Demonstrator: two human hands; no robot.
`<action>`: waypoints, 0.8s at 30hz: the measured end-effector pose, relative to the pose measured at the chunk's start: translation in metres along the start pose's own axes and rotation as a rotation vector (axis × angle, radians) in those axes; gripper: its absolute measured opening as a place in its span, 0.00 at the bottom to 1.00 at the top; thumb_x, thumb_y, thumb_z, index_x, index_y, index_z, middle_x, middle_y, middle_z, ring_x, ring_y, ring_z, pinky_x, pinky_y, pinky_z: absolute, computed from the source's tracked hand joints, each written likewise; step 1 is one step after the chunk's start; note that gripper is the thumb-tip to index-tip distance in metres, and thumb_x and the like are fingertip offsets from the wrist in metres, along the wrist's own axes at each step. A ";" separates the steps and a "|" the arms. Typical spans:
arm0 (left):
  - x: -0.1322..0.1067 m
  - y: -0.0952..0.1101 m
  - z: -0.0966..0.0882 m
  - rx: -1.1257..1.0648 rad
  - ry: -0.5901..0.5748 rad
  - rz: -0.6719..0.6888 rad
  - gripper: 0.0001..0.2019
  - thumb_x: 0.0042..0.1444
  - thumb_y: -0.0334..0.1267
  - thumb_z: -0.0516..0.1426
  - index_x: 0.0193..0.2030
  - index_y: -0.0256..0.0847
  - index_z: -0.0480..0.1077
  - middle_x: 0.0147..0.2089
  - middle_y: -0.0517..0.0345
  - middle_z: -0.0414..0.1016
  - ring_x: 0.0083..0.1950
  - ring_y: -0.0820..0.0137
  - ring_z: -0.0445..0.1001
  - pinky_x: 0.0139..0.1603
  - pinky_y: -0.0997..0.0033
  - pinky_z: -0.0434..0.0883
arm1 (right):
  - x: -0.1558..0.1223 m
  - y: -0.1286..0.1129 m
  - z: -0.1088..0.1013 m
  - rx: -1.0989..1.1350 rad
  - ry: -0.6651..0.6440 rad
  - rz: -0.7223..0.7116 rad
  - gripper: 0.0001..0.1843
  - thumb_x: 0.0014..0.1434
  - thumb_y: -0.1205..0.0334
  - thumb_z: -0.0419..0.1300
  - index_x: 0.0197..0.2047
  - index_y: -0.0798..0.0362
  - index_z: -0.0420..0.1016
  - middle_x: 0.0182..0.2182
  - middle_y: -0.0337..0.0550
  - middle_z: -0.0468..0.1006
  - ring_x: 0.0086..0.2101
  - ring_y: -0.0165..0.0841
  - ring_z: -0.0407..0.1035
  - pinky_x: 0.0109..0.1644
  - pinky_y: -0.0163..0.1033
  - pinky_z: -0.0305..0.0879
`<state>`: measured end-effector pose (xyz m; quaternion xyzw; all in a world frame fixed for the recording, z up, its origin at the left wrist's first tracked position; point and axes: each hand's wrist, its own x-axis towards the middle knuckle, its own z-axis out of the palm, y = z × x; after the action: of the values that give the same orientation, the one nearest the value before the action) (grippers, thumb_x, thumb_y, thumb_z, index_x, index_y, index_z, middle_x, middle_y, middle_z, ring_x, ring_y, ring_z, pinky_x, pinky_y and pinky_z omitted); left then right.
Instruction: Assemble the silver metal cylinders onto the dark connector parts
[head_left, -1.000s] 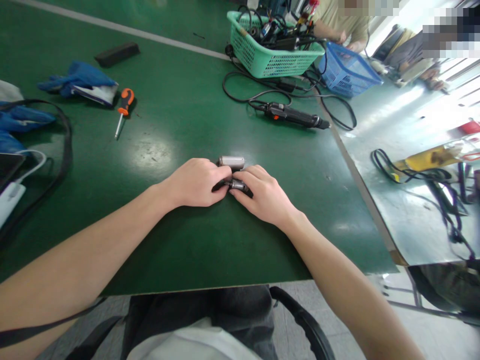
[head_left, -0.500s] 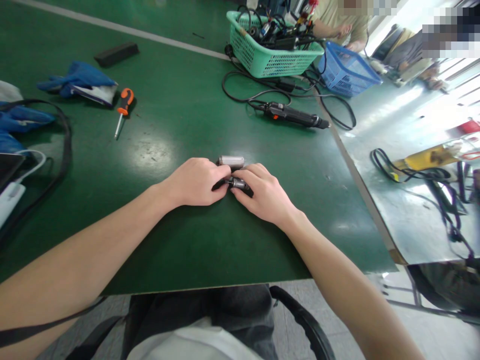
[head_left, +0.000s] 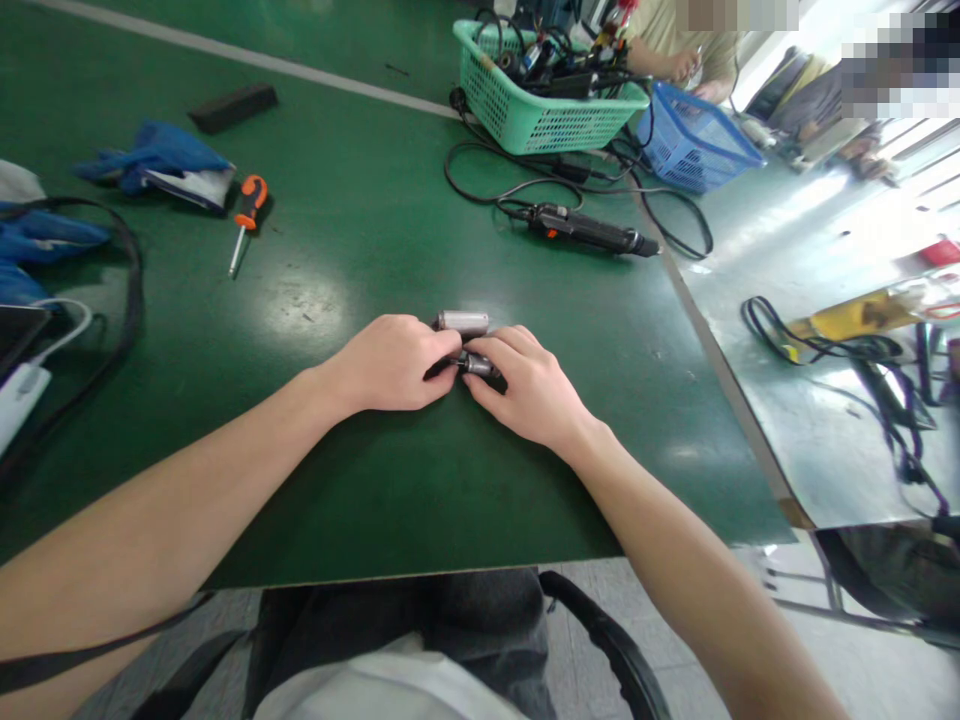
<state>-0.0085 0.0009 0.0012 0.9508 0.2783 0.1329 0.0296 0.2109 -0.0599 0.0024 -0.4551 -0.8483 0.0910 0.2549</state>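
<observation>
- At the near middle of the green tabletop [head_left: 360, 230], the person's left hand [head_left: 390, 365] and right hand [head_left: 529, 390] are meeting fingertip to fingertip, both pinching a small metal part [head_left: 476, 367] that is lying low between them, on or just above the surface.
- Both hands are curling closed around that part, with knuckles up and wrists resting on the tabletop. Neither hand is spread.
- Just beyond the fingers, a silver cylinder [head_left: 463, 322] is lying on its side, close to the left fingertips. Whether it is touching them cannot be told.
- Judging by how things are lying, the work is looking mid-way: one piece is being handled, while the cylinder is sitting apart and unjoined.
- An orange-handled screwdriver [head_left: 244, 222] is lying well to the left, and a corded electric screwdriver [head_left: 589, 232] is lying well beyond the hands. Neither tool is being held.
- The fingers are hiding most of the small part, so its shape, its ends and any dark piece under it are hard to make out.
- Farther off, a green basket [head_left: 540, 115] of cables and a blue basket [head_left: 694, 150] are standing side by side, and a co-worker's hand [head_left: 684, 66] is working behind them.
- Blue gloves [head_left: 161, 160] and a black strap are running off the left edge, cut short by the frame.
</observation>
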 end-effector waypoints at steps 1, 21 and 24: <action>0.000 0.000 0.000 0.002 0.001 0.002 0.11 0.64 0.43 0.52 0.38 0.41 0.73 0.30 0.56 0.77 0.31 0.64 0.76 0.33 0.65 0.64 | 0.000 0.000 0.000 -0.004 -0.001 0.000 0.12 0.66 0.63 0.59 0.53 0.52 0.75 0.47 0.51 0.78 0.48 0.45 0.70 0.55 0.52 0.71; 0.001 0.001 0.000 0.000 0.001 0.000 0.12 0.65 0.43 0.52 0.37 0.41 0.74 0.30 0.56 0.77 0.30 0.65 0.76 0.33 0.65 0.65 | 0.000 0.001 -0.003 -0.022 0.001 0.017 0.12 0.66 0.63 0.60 0.52 0.51 0.76 0.46 0.50 0.78 0.47 0.44 0.70 0.55 0.52 0.72; 0.001 0.000 0.000 -0.006 -0.001 -0.005 0.13 0.66 0.43 0.51 0.38 0.41 0.74 0.30 0.57 0.77 0.30 0.65 0.76 0.33 0.65 0.65 | 0.000 0.001 -0.004 -0.035 0.003 0.024 0.12 0.66 0.63 0.60 0.51 0.51 0.76 0.46 0.50 0.78 0.47 0.44 0.70 0.55 0.51 0.72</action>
<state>-0.0075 0.0011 0.0017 0.9500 0.2805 0.1332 0.0328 0.2139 -0.0594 0.0051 -0.4700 -0.8438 0.0783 0.2471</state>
